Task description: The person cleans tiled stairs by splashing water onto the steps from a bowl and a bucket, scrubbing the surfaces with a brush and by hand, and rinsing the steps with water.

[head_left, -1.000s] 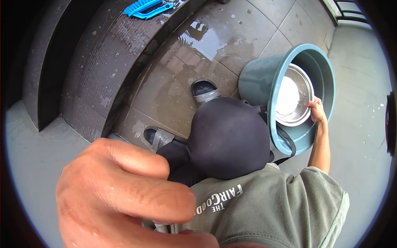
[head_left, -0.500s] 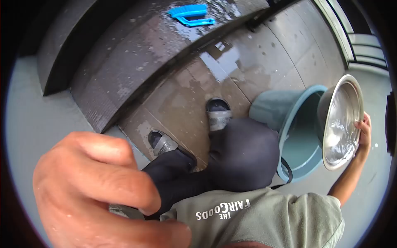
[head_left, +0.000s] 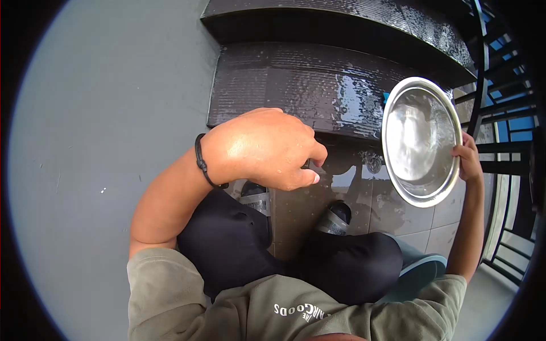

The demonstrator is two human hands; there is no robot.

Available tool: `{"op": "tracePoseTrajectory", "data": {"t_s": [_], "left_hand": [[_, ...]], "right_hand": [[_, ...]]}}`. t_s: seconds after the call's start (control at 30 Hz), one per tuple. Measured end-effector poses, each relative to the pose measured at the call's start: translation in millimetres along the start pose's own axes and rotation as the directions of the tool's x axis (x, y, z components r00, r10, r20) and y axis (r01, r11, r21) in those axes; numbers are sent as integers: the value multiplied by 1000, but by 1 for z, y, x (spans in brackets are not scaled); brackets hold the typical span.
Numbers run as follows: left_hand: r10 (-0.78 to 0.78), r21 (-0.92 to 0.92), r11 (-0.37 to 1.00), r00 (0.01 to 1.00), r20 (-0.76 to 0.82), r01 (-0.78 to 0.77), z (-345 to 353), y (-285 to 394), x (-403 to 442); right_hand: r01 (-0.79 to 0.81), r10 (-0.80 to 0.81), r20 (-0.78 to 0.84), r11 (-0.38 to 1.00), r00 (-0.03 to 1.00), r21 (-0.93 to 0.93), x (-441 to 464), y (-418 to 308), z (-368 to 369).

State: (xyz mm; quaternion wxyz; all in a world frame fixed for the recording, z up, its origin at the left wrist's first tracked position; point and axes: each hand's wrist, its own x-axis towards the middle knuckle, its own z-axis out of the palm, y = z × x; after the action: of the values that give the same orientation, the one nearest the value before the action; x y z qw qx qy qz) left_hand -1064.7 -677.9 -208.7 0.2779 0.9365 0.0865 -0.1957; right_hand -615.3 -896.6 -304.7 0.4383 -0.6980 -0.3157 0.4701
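Observation:
Tilted on its side, a round metal basin [head_left: 418, 142] hangs in the air at the right, its shiny inside facing me. My right hand [head_left: 469, 159] grips its right rim. My left hand [head_left: 267, 149] is over the floor near the middle, back of the hand up and fingers loosely bent. A gap shows between its thumb and forefinger, with nothing visible in it. The teal bucket [head_left: 426, 267] stands beside my right knee, largely hidden by my leg and arm. Only a bit of the blue brush [head_left: 386, 97] shows past the basin's left rim.
Dark wet steps [head_left: 284, 85] rise ahead of my feet. Wet brown tiles [head_left: 392, 216] lie under my sandals [head_left: 335, 219]. Black metal railings [head_left: 506, 150] run along the right, and a grey wall or floor surface [head_left: 102, 142] fills the left.
The basin has come out of the bucket and moved up and forward toward the steps in my right hand. My left hand has moved away from the camera. The view has turned toward the steps.

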Motion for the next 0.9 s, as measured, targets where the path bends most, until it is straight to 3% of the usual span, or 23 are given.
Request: {"op": "tracePoseTrajectory", "data": {"t_s": [0.07,0.13,0.23,0.27,0.3,0.37,0.43,0.53,0.63,0.7,0.73,0.8,0.87,0.9], "left_hand": [[-8,82,996,994,-111,17,-2,1,-26],[-8,-69,998,969,-245,-9,4,5,-45],[-201,-290,950,932,-302,111,14,6,-38],[-313,-510,854,886,-342,105,15,-1,-30],[-302,-536,843,788,-537,-42,5,1,-31],[-271,-470,808,485,-832,-355,-15,5,-44],[-121,-161,900,122,-985,-405,-43,21,-58],[-44,-19,901,-48,-998,-434,-56,25,-59],[-11,13,878,-46,-999,-479,-58,0,-30],[-141,-154,808,68,-988,-569,-43,-26,2],[-233,-269,799,136,-963,-538,-32,-41,19],[-249,-314,904,241,-938,-291,-7,-74,46],[-260,-341,922,359,-896,-186,-2,-81,57],[-251,-342,910,347,-903,-232,-5,-81,58]], "right_hand": [[15,-16,9,997,1000,81,56,10,52],[-1,-24,130,982,991,188,97,18,101],[-1,-36,160,973,986,231,144,41,152],[20,-53,143,974,988,225,155,40,168],[-16,-10,150,986,989,168,160,35,181],[-66,52,168,995,984,79,175,37,201],[-80,60,166,991,984,111,177,32,220],[-87,62,151,983,987,164,168,21,243],[-82,57,163,985,985,154,175,39,244],[-113,87,144,976,986,185,169,41,248],[-110,87,123,974,989,198,166,42,251],[-89,78,79,985,994,149,161,43,254],[-124,125,17,991,992,-52,152,31,255],[-140,140,-12,978,990,-153,149,22,254]]}}
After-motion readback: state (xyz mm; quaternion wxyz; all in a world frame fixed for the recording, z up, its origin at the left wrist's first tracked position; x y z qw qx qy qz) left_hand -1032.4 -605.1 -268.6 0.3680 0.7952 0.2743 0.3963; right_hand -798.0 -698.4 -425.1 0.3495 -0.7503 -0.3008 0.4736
